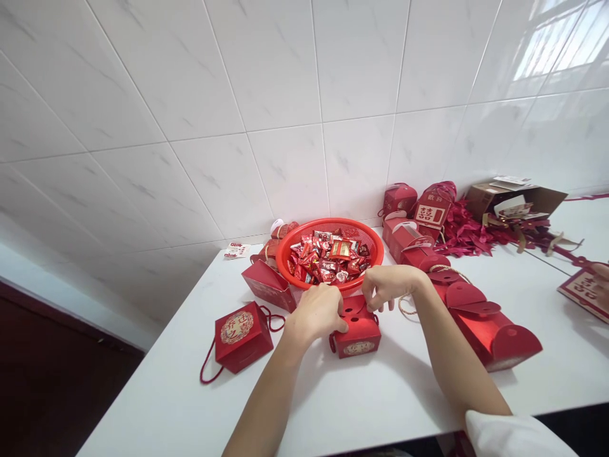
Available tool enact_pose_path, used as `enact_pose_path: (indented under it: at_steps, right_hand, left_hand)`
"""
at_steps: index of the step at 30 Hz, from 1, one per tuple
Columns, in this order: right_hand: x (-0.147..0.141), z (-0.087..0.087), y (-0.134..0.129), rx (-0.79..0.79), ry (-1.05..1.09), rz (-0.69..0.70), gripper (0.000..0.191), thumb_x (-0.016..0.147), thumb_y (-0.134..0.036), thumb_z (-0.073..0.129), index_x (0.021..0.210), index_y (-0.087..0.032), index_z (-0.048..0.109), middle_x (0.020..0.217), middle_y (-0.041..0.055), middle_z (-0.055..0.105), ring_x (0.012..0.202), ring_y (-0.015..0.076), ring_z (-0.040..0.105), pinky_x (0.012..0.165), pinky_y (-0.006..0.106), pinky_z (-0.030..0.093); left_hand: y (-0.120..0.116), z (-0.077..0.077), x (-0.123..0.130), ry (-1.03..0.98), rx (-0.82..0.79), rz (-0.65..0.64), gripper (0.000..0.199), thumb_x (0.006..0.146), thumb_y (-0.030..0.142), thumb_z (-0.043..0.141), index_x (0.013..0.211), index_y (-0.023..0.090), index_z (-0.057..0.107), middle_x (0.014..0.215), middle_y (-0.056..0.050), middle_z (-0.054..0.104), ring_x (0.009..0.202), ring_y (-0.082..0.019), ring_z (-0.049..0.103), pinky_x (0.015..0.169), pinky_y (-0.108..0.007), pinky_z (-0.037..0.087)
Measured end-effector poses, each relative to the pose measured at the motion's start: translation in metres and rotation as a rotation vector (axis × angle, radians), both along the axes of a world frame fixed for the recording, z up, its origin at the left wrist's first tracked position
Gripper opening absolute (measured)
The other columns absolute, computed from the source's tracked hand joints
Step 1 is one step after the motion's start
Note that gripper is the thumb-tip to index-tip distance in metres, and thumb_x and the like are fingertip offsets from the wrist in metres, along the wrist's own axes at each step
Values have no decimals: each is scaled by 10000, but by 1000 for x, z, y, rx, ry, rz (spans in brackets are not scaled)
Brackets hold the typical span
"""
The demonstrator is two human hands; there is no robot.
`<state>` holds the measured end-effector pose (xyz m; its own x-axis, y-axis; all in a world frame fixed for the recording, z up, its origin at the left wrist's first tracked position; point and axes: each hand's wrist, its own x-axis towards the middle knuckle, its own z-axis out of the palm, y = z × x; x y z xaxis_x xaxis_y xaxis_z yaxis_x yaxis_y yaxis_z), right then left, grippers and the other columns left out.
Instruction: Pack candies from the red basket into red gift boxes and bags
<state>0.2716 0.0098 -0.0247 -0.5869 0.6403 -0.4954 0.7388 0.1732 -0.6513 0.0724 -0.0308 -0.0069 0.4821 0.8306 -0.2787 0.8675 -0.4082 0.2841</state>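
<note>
A small red gift box with round holes in its top flaps and a gold emblem on its front stands upright between my hands. My left hand is closed at the box's left top edge, its thumb on the top panel and its other fingers mostly hidden. At the right top edge, my right hand is closed, with thumb and index finger pinching the flap. A dark red cord shows along the box's right side. Just behind is a red plastic basket filled with wrapped candies.
A red box with cord handles lies left, with an open red box behind it. Several red boxes line the right, near magenta tissue and a cardboard box. Another person's hand is far right. A tiled wall stands behind.
</note>
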Motion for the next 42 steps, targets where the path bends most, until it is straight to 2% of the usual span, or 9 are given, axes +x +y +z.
enact_pose_path:
  at_steps: [4,8,12,17,22,27,34,38,42]
  right_hand:
    - [1,-7,8,-130,62,0,458,530,-522,836,678,-116,684,589,15,656,584,159,663,514,248,557]
    - [1,-12,16,-242,95,31,538,448,-564,876,664,-111,682,507,-8,626,513,142,647,521,232,548]
    - [1,-14,18,-185,134,-35,561,371,-538,905,650,-127,642,520,-23,635,456,115,613,470,207,508]
    - [-1,-12,15,-134,49,-51,535,398,-514,905,642,-130,624,551,-22,632,487,132,643,494,215,509]
    - [-1,-17,17,-226,68,-3,561,388,-553,894,645,-120,647,518,-19,617,530,160,671,533,230,526]
    - [-1,-24,23,-280,130,27,570,352,-513,914,648,-121,627,512,-22,628,496,132,641,532,219,525]
    - [-3,-14,14,-105,149,-22,464,482,-398,878,698,-163,542,512,-71,590,392,83,531,409,187,431]
    - [-2,-4,7,-60,264,-87,434,545,-308,818,779,-196,469,521,-88,594,374,66,467,363,167,357]
    - [1,3,2,-87,451,-188,429,561,-248,775,838,-205,451,544,-72,625,389,50,411,362,154,263]
  left_hand:
    - [7,-7,-2,-17,-62,7,365,593,211,762,463,194,422,467,44,443,498,-132,431,506,-283,269]
    - [19,-17,-7,-64,-164,3,330,563,277,803,549,201,482,582,43,520,579,-140,485,507,-265,305]
    - [27,-22,-10,-54,-198,-17,347,549,333,809,631,210,494,649,48,521,601,-138,477,498,-260,302]
    - [31,-26,-10,-31,-227,-36,374,548,396,810,664,213,505,675,46,537,600,-138,467,494,-262,301]
    - [32,-26,-11,-38,-264,-53,379,547,416,812,686,216,522,649,56,536,591,-136,473,491,-258,304]
    - [31,-23,-11,-62,-279,-65,365,538,381,814,655,214,512,616,63,531,559,-127,477,487,-253,308]
    - [24,-17,-12,-122,-449,6,358,557,283,785,707,232,464,488,78,524,495,-172,580,471,-249,367]
    - [19,-15,-13,-152,-363,17,364,546,245,780,752,228,481,563,70,555,493,-167,590,467,-248,361]
    - [15,-11,-13,-165,-245,2,358,539,211,773,784,209,512,771,31,599,478,-123,551,449,-248,355]
